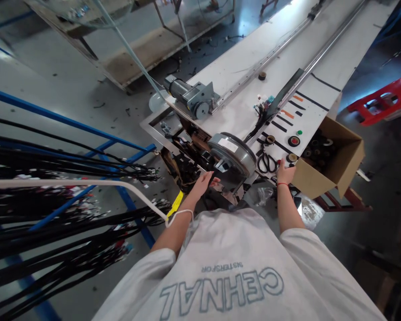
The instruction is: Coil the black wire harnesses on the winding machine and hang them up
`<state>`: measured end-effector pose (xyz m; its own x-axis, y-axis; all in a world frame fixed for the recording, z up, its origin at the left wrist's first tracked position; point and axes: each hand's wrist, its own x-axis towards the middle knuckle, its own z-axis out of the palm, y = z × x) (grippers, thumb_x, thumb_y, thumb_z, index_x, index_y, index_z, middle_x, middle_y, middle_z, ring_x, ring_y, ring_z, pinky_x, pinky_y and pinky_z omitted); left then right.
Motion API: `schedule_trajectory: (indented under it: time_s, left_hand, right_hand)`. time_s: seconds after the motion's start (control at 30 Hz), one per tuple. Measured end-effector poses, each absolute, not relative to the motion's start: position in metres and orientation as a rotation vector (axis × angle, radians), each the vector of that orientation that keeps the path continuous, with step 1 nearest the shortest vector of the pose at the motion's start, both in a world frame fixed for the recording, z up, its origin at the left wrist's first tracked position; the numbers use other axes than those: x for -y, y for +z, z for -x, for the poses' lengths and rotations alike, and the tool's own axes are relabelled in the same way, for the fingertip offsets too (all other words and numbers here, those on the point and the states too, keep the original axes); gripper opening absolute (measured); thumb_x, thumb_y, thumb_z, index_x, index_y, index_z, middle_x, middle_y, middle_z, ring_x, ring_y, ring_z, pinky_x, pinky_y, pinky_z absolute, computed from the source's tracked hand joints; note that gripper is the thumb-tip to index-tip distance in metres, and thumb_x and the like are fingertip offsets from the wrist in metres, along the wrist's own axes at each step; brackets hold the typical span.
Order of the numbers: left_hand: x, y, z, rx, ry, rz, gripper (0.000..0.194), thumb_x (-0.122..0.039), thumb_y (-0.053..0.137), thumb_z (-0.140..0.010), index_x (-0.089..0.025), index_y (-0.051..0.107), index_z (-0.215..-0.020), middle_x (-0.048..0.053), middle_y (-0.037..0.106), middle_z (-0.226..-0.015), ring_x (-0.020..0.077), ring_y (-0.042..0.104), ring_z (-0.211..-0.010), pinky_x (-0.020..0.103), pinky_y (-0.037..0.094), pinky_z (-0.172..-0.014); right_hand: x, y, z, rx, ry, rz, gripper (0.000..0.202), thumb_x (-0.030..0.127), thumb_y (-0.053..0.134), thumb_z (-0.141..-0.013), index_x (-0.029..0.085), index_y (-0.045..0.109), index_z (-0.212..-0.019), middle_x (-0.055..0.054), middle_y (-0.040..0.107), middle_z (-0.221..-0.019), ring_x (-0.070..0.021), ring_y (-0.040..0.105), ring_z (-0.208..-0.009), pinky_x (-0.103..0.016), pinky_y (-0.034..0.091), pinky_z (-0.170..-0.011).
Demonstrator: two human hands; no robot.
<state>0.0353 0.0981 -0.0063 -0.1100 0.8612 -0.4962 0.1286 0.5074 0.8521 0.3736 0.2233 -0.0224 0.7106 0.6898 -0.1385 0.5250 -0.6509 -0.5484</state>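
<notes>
My left hand [202, 186] is just left of a round grey taping head [234, 154] at the near end of the bench, its fingers stretched and slightly apart with nothing visible in them. A white cord [183, 211] and a yellow tag [175, 203] are at that wrist. My right hand [285, 174] rests at the bench's near edge, fingers apart, beside a small red part. Right by it lie black-handled scissors [266, 163] and a tape roll [292, 158]. A dark wire bundle [256, 125] with connectors runs along the bench behind the taping head.
A motor [187, 96] sits on the left of the white bench [234, 73]. An open cardboard box [344, 156] of tape rolls stands at right, near a red plastic stool [384, 100]. Black cable bundles [53, 214] hang on a blue rack [67, 118] at left.
</notes>
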Motion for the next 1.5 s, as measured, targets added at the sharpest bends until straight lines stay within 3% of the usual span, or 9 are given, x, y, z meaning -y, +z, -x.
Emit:
schedule_trajectory:
  time_s: [0.1, 0.17, 0.27, 0.33, 0.6, 0.8, 0.93, 1.07, 1.5]
  left_hand:
    - [-0.100, -0.002, -0.035, -1.497, 0.828, -0.783, 0.068, -0.065, 0.032, -0.093, -0.019, 0.033, -0.142, 0.018, 0.066, -0.120, 0.0197, 0.071, -0.088, 0.034, 0.056, -0.076]
    - [-0.099, 0.006, -0.038, -1.553, 0.985, -0.939, 0.074, -0.066, 0.033, -0.093, -0.025, 0.011, -0.152, 0.020, 0.047, -0.145, 0.0227, 0.064, -0.112, 0.038, 0.053, -0.088]
    - [-0.097, 0.022, -0.049, -1.636, 1.164, -1.435, 0.103, -0.073, 0.050, -0.082, -0.026, -0.007, -0.154, 0.022, 0.013, -0.161, 0.0314, 0.031, -0.143, 0.048, 0.037, -0.109]
    - [-0.096, 0.030, -0.062, -1.610, 1.110, -1.766, 0.118, -0.075, 0.059, -0.074, -0.019, -0.007, -0.154, 0.024, 0.006, -0.161, 0.0366, 0.014, -0.148, 0.053, 0.025, -0.115]
    - [-0.097, 0.018, -0.107, -1.781, 0.791, -2.077, 0.104, -0.065, 0.053, -0.083, -0.006, 0.002, -0.152, 0.035, 0.019, -0.154, 0.0416, 0.008, -0.148, 0.064, 0.010, -0.115]
    - [-0.089, 0.009, -0.089, -1.761, 0.997, -1.899, 0.119, -0.067, 0.071, -0.069, -0.004, 0.011, -0.150, 0.035, 0.018, -0.153, 0.0406, 0.018, -0.146, 0.056, 0.023, -0.115]
    - [-0.061, -0.015, -0.057, -1.821, 0.849, -1.455, 0.073, -0.052, 0.065, -0.081, -0.010, 0.043, -0.135, 0.017, 0.064, -0.115, 0.0264, 0.064, -0.105, 0.042, 0.048, -0.095]
    - [-0.017, -0.039, -0.020, -1.934, 0.544, -1.252, 0.031, -0.045, 0.060, -0.081, -0.016, 0.063, -0.090, 0.006, 0.068, -0.078, 0.0209, 0.065, -0.075, 0.034, 0.051, -0.078]
    - [0.021, -0.006, -0.014, -1.961, 0.816, -1.233, 0.049, -0.060, 0.039, -0.086, -0.018, 0.063, -0.094, 0.003, 0.062, -0.070, 0.0202, 0.061, -0.066, 0.033, 0.051, -0.069]
  right_hand:
    - [-0.223, -0.021, -0.373, 0.935, 0.466, 2.452, 0.074, 0.060, 0.052, -0.088, 0.003, 0.042, -0.135, -0.028, 0.050, -0.134, -0.0379, 0.049, -0.126, -0.048, 0.039, -0.104]
    - [-0.223, -0.019, -0.372, 0.941, 0.467, 2.455, 0.075, 0.060, 0.052, -0.089, 0.003, 0.042, -0.135, -0.029, 0.050, -0.133, -0.0382, 0.049, -0.125, -0.049, 0.040, -0.104]
    - [-0.223, -0.017, -0.372, 0.935, 0.486, 2.454, 0.075, 0.060, 0.053, -0.088, 0.003, 0.042, -0.135, -0.028, 0.051, -0.133, -0.0384, 0.050, -0.124, -0.049, 0.040, -0.104]
    - [-0.223, -0.016, -0.371, 0.922, 0.501, 2.453, 0.075, 0.060, 0.053, -0.088, 0.003, 0.042, -0.137, -0.027, 0.050, -0.134, -0.0381, 0.050, -0.125, -0.048, 0.039, -0.105]
    - [-0.222, -0.022, -0.372, 0.892, 0.476, 2.434, 0.079, 0.062, 0.056, -0.085, 0.006, 0.041, -0.137, -0.028, 0.048, -0.136, -0.0385, 0.049, -0.125, -0.049, 0.038, -0.105]
    - [-0.222, -0.024, -0.374, 0.899, 0.503, 2.386, 0.082, 0.063, 0.059, -0.082, 0.005, 0.040, -0.137, -0.029, 0.050, -0.132, -0.0389, 0.049, -0.125, -0.049, 0.039, -0.103]
    - [-0.223, -0.021, -0.373, 0.891, 0.489, 2.395, 0.084, 0.064, 0.061, -0.082, 0.003, 0.042, -0.135, -0.028, 0.050, -0.133, -0.0389, 0.049, -0.125, -0.048, 0.038, -0.104]
    - [-0.223, -0.022, -0.373, 0.889, 0.480, 2.405, 0.083, 0.065, 0.060, -0.083, 0.003, 0.042, -0.135, -0.029, 0.052, -0.131, -0.0391, 0.051, -0.123, -0.049, 0.039, -0.103]
    - [-0.222, -0.028, -0.374, 0.860, 0.476, 2.353, 0.083, 0.061, 0.062, -0.081, 0.003, 0.044, -0.136, -0.028, 0.051, -0.133, -0.0384, 0.050, -0.123, -0.048, 0.040, -0.102]
